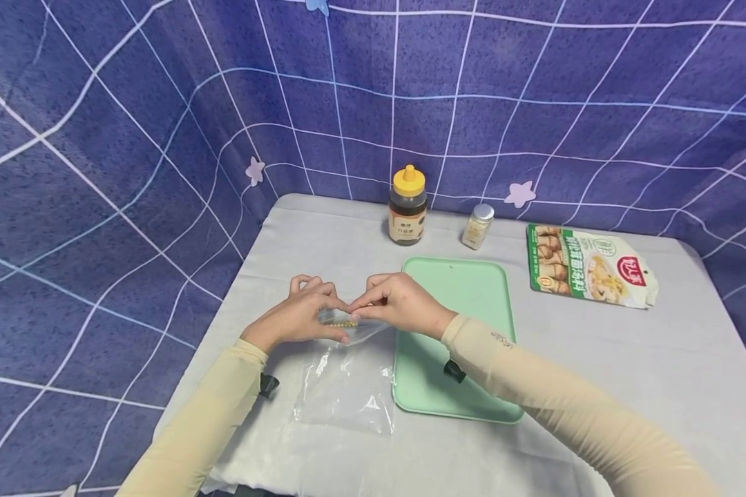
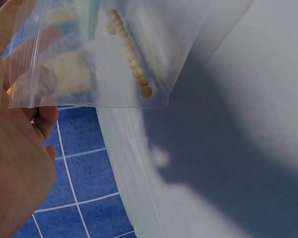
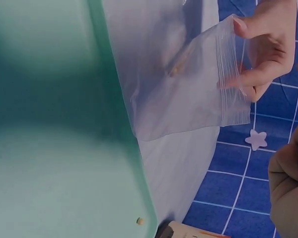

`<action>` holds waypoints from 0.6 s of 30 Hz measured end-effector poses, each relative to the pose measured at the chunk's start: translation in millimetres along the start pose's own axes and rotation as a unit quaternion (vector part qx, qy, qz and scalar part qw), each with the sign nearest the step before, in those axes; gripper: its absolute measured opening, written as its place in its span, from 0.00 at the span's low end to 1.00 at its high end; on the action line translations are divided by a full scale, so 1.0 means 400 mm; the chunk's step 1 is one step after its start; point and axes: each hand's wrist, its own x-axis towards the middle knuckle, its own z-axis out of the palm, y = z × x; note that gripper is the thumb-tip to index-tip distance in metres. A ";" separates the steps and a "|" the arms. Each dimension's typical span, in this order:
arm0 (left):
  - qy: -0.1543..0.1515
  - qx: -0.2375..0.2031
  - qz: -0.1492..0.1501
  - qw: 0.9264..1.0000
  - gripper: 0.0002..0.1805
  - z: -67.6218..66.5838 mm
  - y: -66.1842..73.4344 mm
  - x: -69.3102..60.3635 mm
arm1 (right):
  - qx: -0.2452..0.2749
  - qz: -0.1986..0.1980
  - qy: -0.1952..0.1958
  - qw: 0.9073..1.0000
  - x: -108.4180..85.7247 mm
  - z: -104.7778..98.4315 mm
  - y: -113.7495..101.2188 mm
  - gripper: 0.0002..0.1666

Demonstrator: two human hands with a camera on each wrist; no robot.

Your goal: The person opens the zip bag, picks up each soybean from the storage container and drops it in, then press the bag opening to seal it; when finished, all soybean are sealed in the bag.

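A clear zip bag (image 1: 347, 390) hangs from my left hand (image 1: 301, 310). The left thumb lies on the zip edge and other fingers show through the plastic in the right wrist view. Yellow round beans (image 2: 129, 52) lie in a line along the bag's bottom fold. Above the zip edge, my right hand (image 1: 404, 301) brings thumb and forefinger together close to the left forefinger. A small pale speck, apparently a bean, shows at those tips; it is hard to make out. Another small bean (image 3: 140, 221) sits near a corner of the green tray (image 3: 54, 183).
Behind the tray stands a honey bottle (image 1: 407, 210) with a yellow cap, and beside it a small silver-lidded jar (image 1: 477, 226). A printed food packet (image 1: 590, 267) lies at the right. A blue grid-patterned curtain (image 1: 447, 83) borders the grey-white tabletop (image 1: 628, 373).
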 end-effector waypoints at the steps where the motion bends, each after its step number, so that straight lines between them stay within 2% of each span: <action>1: 0.000 0.001 0.000 1.000 0.31 0.001 -0.001 0.000 | -0.002 0.001 0.000 1.000 0.000 0.000 0.002 0.09; 5: 0.001 0.003 0.006 1.000 0.32 0.002 -0.002 -0.001 | -0.006 0.013 0.007 1.000 -0.006 -0.011 0.017 0.09; 9: 0.004 0.005 0.011 1.000 0.32 0.001 -0.001 -0.002 | -0.009 0.054 0.045 0.998 -0.012 -0.044 0.059 0.09; 14: 0.007 0.003 0.012 1.000 0.31 -0.001 -0.001 -0.002 | -0.017 0.113 0.115 0.987 -0.022 -0.101 0.131 0.12; 18: 0.005 -0.003 0.012 1.000 0.31 0.000 0.000 -0.003 | -0.023 0.141 0.155 0.978 -0.038 -0.136 0.182 0.11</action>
